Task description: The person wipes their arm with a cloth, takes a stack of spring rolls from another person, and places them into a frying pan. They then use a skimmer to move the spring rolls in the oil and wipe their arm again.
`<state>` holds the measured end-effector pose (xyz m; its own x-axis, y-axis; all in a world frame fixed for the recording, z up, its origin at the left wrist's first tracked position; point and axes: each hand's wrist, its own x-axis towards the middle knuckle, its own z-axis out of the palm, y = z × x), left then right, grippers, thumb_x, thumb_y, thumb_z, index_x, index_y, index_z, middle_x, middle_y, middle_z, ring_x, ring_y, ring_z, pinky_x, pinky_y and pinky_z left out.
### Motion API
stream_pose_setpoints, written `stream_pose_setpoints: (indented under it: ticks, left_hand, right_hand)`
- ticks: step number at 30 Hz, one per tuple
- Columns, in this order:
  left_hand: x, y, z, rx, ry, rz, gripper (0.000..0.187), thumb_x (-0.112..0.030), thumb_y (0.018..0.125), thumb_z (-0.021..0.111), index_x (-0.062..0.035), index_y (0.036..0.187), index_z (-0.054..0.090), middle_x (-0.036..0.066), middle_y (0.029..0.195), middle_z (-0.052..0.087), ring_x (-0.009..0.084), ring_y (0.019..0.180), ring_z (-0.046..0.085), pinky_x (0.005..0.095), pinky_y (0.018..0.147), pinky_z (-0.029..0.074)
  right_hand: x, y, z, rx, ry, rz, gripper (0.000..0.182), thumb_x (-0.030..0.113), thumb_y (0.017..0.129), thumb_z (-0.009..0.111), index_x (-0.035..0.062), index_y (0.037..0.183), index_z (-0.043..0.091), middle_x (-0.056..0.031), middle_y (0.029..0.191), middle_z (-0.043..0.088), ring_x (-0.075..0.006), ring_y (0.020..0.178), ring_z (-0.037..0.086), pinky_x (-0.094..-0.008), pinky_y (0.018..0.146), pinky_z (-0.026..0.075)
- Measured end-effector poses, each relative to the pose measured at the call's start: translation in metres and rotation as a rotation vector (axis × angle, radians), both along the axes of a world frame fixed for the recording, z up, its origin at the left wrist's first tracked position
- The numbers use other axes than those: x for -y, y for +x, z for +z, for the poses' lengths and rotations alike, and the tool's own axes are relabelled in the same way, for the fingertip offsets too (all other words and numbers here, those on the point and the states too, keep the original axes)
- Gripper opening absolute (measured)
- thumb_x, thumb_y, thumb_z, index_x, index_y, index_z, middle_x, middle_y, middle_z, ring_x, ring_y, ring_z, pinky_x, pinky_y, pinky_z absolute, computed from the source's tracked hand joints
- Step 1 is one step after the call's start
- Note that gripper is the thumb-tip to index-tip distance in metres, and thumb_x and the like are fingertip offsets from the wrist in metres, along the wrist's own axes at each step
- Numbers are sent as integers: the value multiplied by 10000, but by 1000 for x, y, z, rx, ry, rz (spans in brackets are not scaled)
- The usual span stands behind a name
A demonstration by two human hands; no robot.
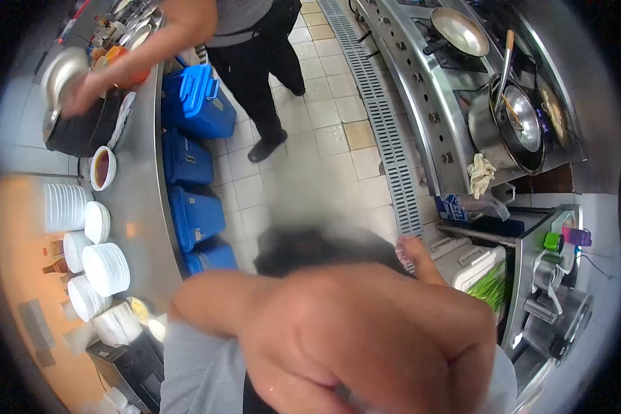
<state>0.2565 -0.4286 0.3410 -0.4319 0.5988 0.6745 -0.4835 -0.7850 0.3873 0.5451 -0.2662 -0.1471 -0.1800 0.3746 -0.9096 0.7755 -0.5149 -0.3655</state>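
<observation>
Large and blurred, bare skin of a hand and forearm fills the lower middle, very close to the camera. My left arm (221, 297) comes out of a grey sleeve and bends inward into this blur, where the fingers of my left hand cannot be made out. Beyond it to the right, a smaller hand (410, 250), apparently my right hand, shows over the floor by the drain grate (393, 152). Its fingers are small and smeared, and I cannot see anything held in it. Part of its forearm is hidden.
A co-worker's arm (141, 62) reaches over the steel counter (141, 228) at left. White plates (107, 269) and a bowl of brown sauce (102, 168) stand there. Blue bins (193, 217) line the counter. Pans (460, 32) and a pot (490, 131) occupy the stove; green vegetables (488, 290) lie below right.
</observation>
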Motion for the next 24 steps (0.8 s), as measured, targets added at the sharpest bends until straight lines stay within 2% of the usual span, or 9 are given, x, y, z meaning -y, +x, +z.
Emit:
stream_pose_setpoints:
  ticks: [4,5,11,15,18,19,20,21,24]
  left_hand:
    - [5,6,3,1,-9,4,233,-163,911,521,-27,768,646,123,748,635,160,634,617,295,591,507]
    - [5,8,4,-6,2,3,233,-163,911,521,-28,767,645,122,747,634,159,632,616,294,589,506]
    - [2,6,-1,-28,29,-22,234,-163,910,518,-31,760,639,115,743,629,156,622,609,288,577,502]
    - [0,0,-5,-105,52,1,234,-162,909,516,-33,755,636,110,741,626,154,615,604,285,569,499]
    - [0,-13,-15,-175,96,45,235,-162,908,514,-34,751,633,107,739,623,152,609,600,282,564,497]
    - [0,-20,-19,-197,113,69,235,-162,908,514,-34,750,632,106,739,623,152,608,599,281,562,496]
    - [1,-25,-24,-217,127,77,235,-162,907,513,-35,749,631,105,738,622,151,606,598,280,560,495]
    - [3,-29,-27,-245,147,95,235,-162,907,513,-35,747,630,104,737,621,151,604,597,279,558,494]
    - [14,-43,-38,-299,176,130,236,-162,906,511,-37,744,627,100,735,618,149,599,593,276,552,492]
  right_hand:
    - [-1,10,-20,15,-41,16,333,228,889,541,94,1193,569,-82,945,640,-228,715,636,-382,564,504]
    - [3,-8,16,39,-16,11,267,238,882,548,108,1112,589,-67,941,629,-220,721,627,-374,554,488]
    - [-4,5,-14,-51,-74,-81,197,231,864,566,110,1017,595,-56,896,614,-207,684,610,-367,530,472]
    - [-4,-5,3,-14,-58,52,223,219,873,563,103,1061,594,-59,908,618,-212,680,612,-361,524,474]
    - [-1,-4,17,-150,64,145,261,209,881,563,101,1117,589,-66,912,624,-219,687,617,-360,521,481]
    - [-1,9,-25,-70,19,61,279,215,885,561,103,1140,584,-71,910,627,-221,689,620,-365,521,485]
    - [-2,10,-39,10,-25,-27,297,220,890,559,106,1163,579,-75,908,630,-223,692,623,-370,521,489]
    - [-4,3,-20,1,-12,-30,297,220,890,559,106,1163,579,-75,908,630,-223,692,623,-370,521,489]
    - [-7,22,-39,-45,-80,3,285,244,885,558,103,1131,589,-68,894,632,-219,685,624,-373,522,493]
